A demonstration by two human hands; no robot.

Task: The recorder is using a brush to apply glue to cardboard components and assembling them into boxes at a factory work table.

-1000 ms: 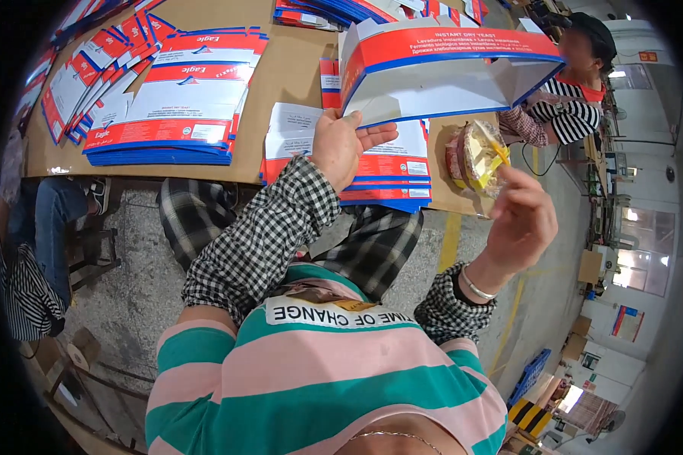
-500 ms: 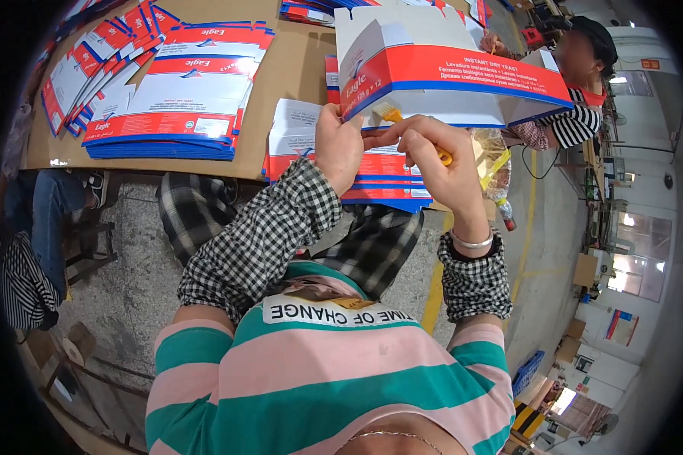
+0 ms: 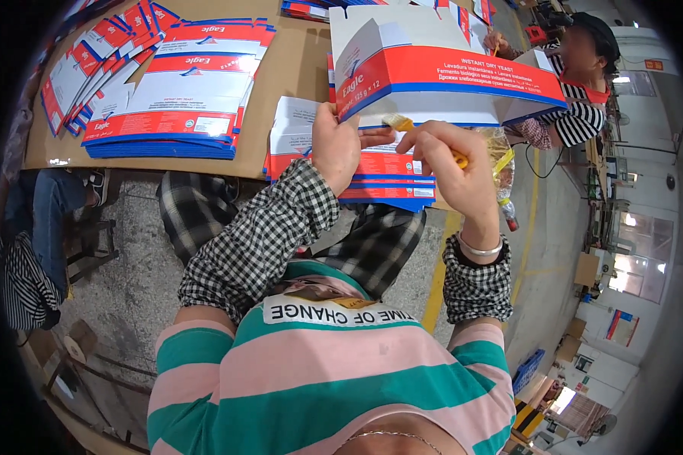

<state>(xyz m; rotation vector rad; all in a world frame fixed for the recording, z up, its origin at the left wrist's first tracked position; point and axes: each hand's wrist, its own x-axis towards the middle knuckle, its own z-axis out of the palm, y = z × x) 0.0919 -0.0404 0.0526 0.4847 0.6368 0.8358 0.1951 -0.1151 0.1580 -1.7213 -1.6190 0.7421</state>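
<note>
- Carton point(image 3: 470, 76): bent into shape, held above the table's point(image 3: 296, 61) near edge; brushing its inside appears under way, unfinished.
- Blanks remaining: near stack point(image 3: 391, 168) at near edge, left stack point(image 3: 167, 95) toward left edge, all flat.
- Left hand point(image 3: 336, 144): wrist raised, thumb gripping carton's corner, fingers outstretched, nearly together.
- Right hand point(image 3: 455, 163): bent inward, fingers pinching brush point(image 3: 404, 123); bristle contact cannot be told.

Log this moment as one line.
left hand: holds open carton | right hand: holds yellow brush | brush-carton contact: unclear | flat cartons: stacked on table
</note>
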